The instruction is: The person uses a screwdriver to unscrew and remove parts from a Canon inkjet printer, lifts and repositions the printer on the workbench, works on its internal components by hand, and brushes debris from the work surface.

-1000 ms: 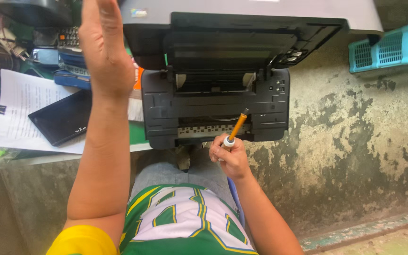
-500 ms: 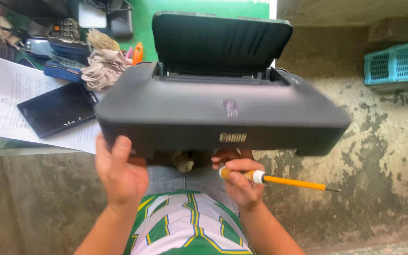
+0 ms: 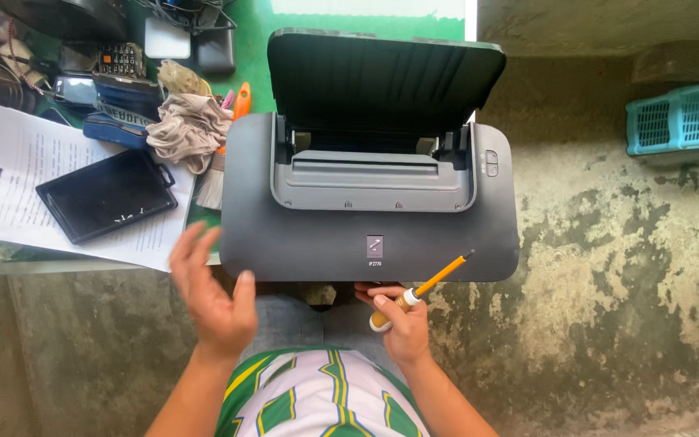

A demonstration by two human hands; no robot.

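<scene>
A dark grey inkjet printer [image 3: 370,202] sits upright on the person's lap, its rear paper tray [image 3: 382,81] raised, its far edge next to a green tabletop [image 3: 256,48]. The left hand [image 3: 212,299] is open, fingers spread, just off the printer's near left corner without gripping it. The right hand [image 3: 402,320] lies just below the printer's front edge, closed around a yellow-handled screwdriver [image 3: 422,287] whose shaft points up and right across the casing. A crumpled rag [image 3: 188,129], a black tablet [image 3: 107,194] and printed papers [image 3: 18,178] lie to the left.
</scene>
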